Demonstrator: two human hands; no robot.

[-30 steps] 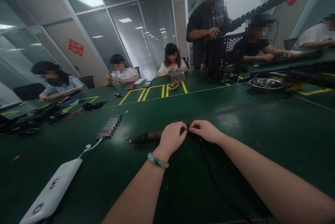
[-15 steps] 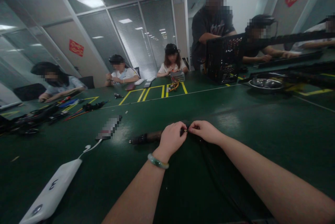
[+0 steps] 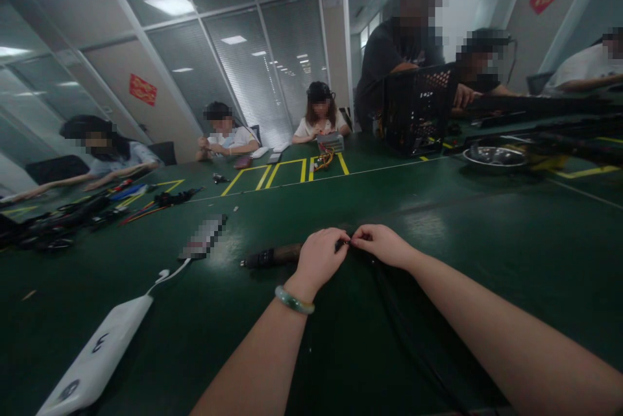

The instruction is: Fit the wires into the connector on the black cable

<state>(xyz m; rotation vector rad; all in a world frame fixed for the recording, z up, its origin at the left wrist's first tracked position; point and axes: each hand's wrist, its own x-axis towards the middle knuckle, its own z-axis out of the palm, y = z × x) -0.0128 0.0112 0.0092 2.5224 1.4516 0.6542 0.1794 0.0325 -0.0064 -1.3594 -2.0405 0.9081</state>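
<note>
A dark electric screwdriver (image 3: pixel 280 254) lies across the green table, its metal bit pointing left. My left hand (image 3: pixel 321 254), with a green bangle at the wrist, is closed round its right end, thumb and fingertips at a small dark piece there. Right beside those fingertips, my right hand (image 3: pixel 377 242) is pinched shut on something too small to make out. The fingertips of both hands nearly touch. From beneath my right hand a black cable (image 3: pixel 396 318) runs down toward the near edge, partly hidden by my forearm.
At left lie a white power bank (image 3: pixel 100 351) with a cord and a phone (image 3: pixel 204 235). Bundled black cables (image 3: pixel 63 221) sit farther left. Beyond are a power supply (image 3: pixel 331 142), a black computer case (image 3: pixel 416 108) and a round metal dish (image 3: pixel 495 155). Several people work around the table.
My hands stay almost in place; the right fingertips shift very slightly. The standing person leans right behind the case, and the person at far left stretches an arm out leftward.
</note>
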